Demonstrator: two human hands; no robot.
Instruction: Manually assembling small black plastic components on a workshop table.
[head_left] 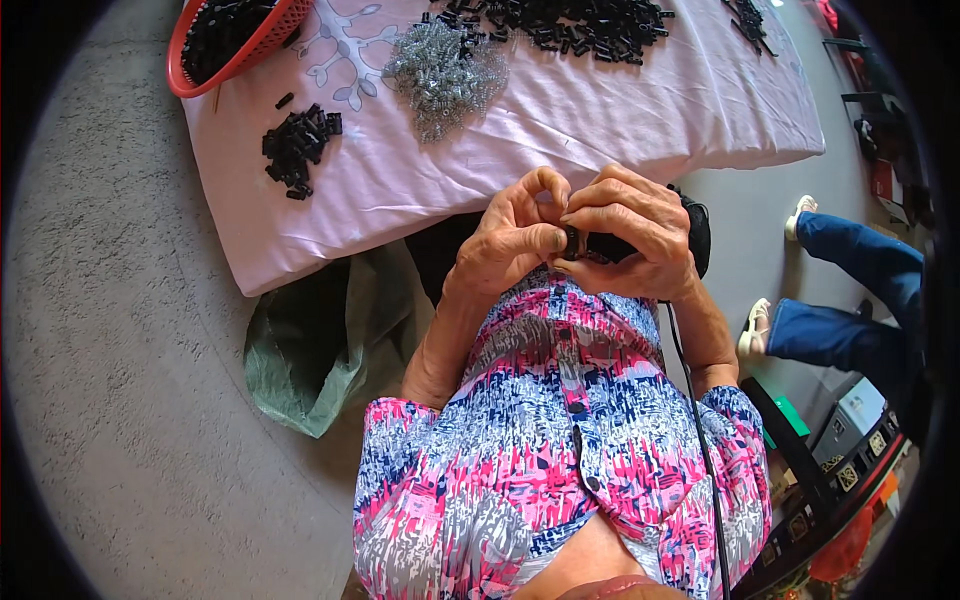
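Note:
Just off the table's near edge, in front of my body, both hands meet around a small black plastic piece (571, 243). My left hand (515, 232) pinches with thumb and forefinger at the piece's left side. From the right, my right hand (632, 228) grips it between thumb and fingers. The fingers hide most of the piece. Beyond my hands, a pile of small clear and silvery parts (445, 80) lies on the pink cloth. A small heap of black pieces (298, 150) lies to the left, and a larger black heap (590, 25) spreads at the far edge.
A red plastic basket (245, 48) of black pieces stands at the table's far left corner. The pink-covered table (600, 110) spans the top. A green sack (300, 350) hangs below its near edge. At right, a person in jeans (850, 290) stands near a dark cabinet (850, 470).

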